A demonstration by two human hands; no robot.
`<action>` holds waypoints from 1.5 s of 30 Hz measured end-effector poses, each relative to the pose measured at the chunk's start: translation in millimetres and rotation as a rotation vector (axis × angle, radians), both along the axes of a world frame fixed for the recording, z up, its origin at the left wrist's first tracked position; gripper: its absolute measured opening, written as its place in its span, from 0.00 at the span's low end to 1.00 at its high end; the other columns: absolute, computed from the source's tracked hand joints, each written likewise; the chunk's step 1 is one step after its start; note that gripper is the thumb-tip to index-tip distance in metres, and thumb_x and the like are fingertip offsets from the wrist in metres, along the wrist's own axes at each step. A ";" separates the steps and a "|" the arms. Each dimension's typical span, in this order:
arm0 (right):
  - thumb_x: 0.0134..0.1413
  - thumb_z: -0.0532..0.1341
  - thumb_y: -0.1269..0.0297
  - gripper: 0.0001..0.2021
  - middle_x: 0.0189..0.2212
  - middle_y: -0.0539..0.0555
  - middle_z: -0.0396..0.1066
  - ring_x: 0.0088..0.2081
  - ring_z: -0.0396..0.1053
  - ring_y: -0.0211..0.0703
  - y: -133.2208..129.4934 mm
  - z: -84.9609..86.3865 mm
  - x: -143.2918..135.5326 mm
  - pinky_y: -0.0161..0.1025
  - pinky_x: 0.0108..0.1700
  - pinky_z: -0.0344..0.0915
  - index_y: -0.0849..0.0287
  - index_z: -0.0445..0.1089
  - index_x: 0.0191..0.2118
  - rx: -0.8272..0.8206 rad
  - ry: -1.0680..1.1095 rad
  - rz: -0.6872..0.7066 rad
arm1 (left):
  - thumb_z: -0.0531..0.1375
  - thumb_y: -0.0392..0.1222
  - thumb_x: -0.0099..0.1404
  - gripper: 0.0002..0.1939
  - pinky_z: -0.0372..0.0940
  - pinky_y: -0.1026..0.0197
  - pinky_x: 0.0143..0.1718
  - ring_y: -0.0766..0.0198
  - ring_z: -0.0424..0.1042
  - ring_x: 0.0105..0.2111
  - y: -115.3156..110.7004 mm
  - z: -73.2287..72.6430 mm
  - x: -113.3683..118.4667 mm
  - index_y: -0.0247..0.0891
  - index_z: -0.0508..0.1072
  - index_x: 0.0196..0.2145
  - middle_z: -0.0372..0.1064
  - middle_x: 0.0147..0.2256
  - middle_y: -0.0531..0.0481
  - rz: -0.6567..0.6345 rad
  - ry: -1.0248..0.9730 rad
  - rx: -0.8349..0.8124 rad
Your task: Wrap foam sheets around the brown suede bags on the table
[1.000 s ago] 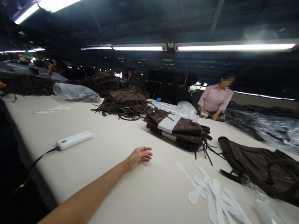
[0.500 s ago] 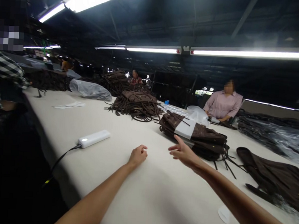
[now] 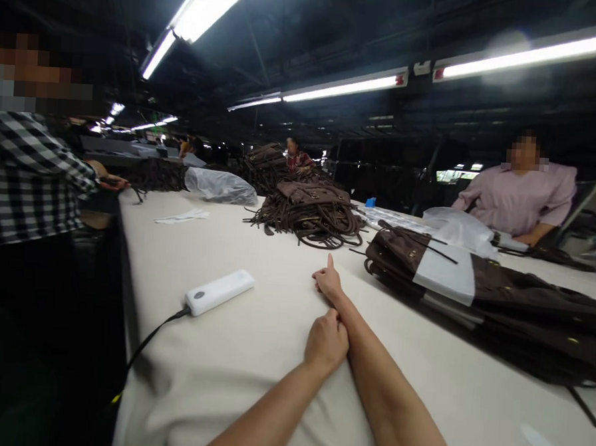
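My left hand (image 3: 326,341) is curled closed against my right wrist, above the pale cloth-covered table (image 3: 195,371); nothing shows in its fingers. Just beyond it, my right hand (image 3: 327,280) has one finger stretched forward and the others bent, holding nothing. A stack of dark brown bags (image 3: 524,288) with a white band (image 3: 445,269) lies to the right of my hands. Farther back is a heap of brown bags with long straps (image 3: 311,210). To the left of my hands a white device (image 3: 219,292) with a black cable lies on the cloth.
A person in a checked shirt (image 3: 31,169) stands at the left edge of the table. Another in a pink shirt (image 3: 534,195) sits across at the right. Clear plastic bags (image 3: 220,185) and white paper strips (image 3: 183,216) lie on the table.
The view has turned left and come closer to the banded stack. My hands have come together; my right hand has moved away from that stack, and my left now touches my right wrist.
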State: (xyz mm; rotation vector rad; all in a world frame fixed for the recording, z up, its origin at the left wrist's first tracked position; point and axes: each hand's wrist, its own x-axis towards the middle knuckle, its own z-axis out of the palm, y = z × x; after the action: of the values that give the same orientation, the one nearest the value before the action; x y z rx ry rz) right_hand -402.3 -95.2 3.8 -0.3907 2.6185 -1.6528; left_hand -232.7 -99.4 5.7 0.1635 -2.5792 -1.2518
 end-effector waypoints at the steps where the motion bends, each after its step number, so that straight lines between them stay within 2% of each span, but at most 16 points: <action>1: 0.50 0.55 0.78 0.48 0.33 0.49 0.75 0.21 0.67 0.33 -2.7 -3.3 -10.4 0.27 0.24 0.62 0.60 0.24 0.70 -0.006 0.017 -0.006 | 0.49 0.32 0.62 0.13 0.61 0.57 0.39 0.52 0.73 0.37 0.5 0.0 -0.8 0.37 0.72 0.38 0.75 0.35 0.38 0.017 -0.011 -0.014; 8: 0.51 0.56 0.79 0.47 0.27 0.49 0.73 0.22 0.69 0.35 -4.0 -8.6 -71.8 0.27 0.25 0.63 0.64 0.28 0.70 -0.061 0.046 -0.093 | 0.50 0.34 0.62 0.17 0.62 0.57 0.38 0.54 0.73 0.36 2.5 1.8 -2.0 0.39 0.73 0.46 0.75 0.34 0.43 0.032 -0.069 -0.018; 17: 0.50 0.59 0.79 0.48 0.28 0.52 0.74 0.23 0.73 0.38 6.6 -19.1 -101.5 0.29 0.25 0.67 0.65 0.28 0.70 -0.190 -0.051 -0.154 | 0.52 0.36 0.62 0.16 0.64 0.59 0.38 0.60 0.72 0.29 3.1 0.9 -3.7 0.39 0.72 0.45 0.73 0.24 0.52 -0.008 -0.097 0.061; 26: 0.49 0.58 0.81 0.47 0.28 0.52 0.75 0.23 0.73 0.38 8.7 -21.3 -106.2 0.30 0.27 0.70 0.64 0.33 0.71 -0.188 -0.067 -0.186 | 0.52 0.36 0.62 0.16 0.63 0.59 0.38 0.61 0.71 0.28 4.4 3.8 -2.3 0.38 0.71 0.46 0.73 0.24 0.52 -0.006 -0.108 0.086; 38: 0.50 0.58 0.80 0.47 0.29 0.50 0.76 0.23 0.74 0.38 10.3 -17.6 -101.0 0.31 0.29 0.72 0.61 0.31 0.71 -0.151 -0.064 -0.189 | 0.51 0.37 0.62 0.17 0.63 0.57 0.40 0.61 0.71 0.28 5.7 7.6 0.4 0.36 0.70 0.47 0.73 0.25 0.52 -0.009 -0.120 0.114; 45: 0.49 0.58 0.81 0.47 0.29 0.51 0.76 0.24 0.74 0.38 11.5 -15.4 -98.5 0.31 0.31 0.72 0.63 0.32 0.71 -0.141 -0.073 -0.189 | 0.51 0.37 0.62 0.17 0.63 0.57 0.40 0.61 0.70 0.27 5.2 7.3 0.0 0.36 0.70 0.47 0.73 0.25 0.52 -0.017 -0.123 0.117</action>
State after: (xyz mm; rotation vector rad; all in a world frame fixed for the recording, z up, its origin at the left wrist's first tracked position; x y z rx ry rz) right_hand -500.8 -83.7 -11.6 -0.0838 2.5640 -1.8755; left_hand -232.7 -94.2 13.0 0.2497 -2.6141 -1.4422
